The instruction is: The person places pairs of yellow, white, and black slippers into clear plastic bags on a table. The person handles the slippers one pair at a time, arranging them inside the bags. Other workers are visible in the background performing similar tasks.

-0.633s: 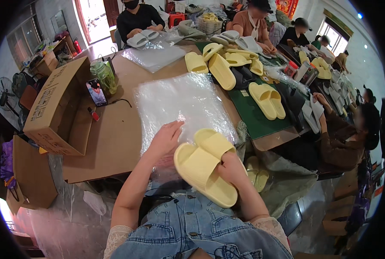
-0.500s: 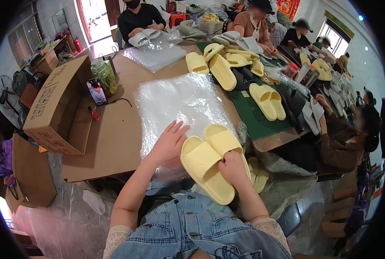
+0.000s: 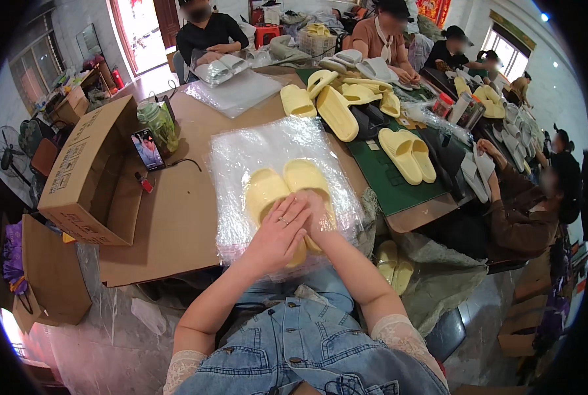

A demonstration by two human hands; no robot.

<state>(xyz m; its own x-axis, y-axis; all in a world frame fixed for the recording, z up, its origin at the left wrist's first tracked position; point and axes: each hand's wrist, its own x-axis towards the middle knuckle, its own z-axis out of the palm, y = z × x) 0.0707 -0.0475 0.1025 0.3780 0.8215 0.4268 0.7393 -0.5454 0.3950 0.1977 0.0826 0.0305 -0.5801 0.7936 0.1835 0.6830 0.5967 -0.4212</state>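
Note:
A pair of pale yellow slippers [image 3: 266, 186] lies toes-away on a stack of clear plastic bags [image 3: 238, 148] in front of me. Shiny film covers their toe ends, so they look to be inside the top bag. My right hand [image 3: 318, 212] reaches over the slippers under the film and grips them between the two straps; its fingertips are hidden. Across it rests my left hand [image 3: 282, 226], fingers stretched out flat on top of the film, holding nothing.
A cardboard box [image 3: 86, 178], phone [image 3: 148, 150] and green bottle [image 3: 157, 125] stand on the left. More yellow slippers [image 3: 337, 112] lie on a green mat [image 3: 389, 191] at the right. Co-workers sit around the table; one handles grey slippers [image 3: 225, 69].
My right hand has carried the slippers left and away from me, from above the table's near edge onto the bags. My left hand has shifted right and nearer, over the right hand.

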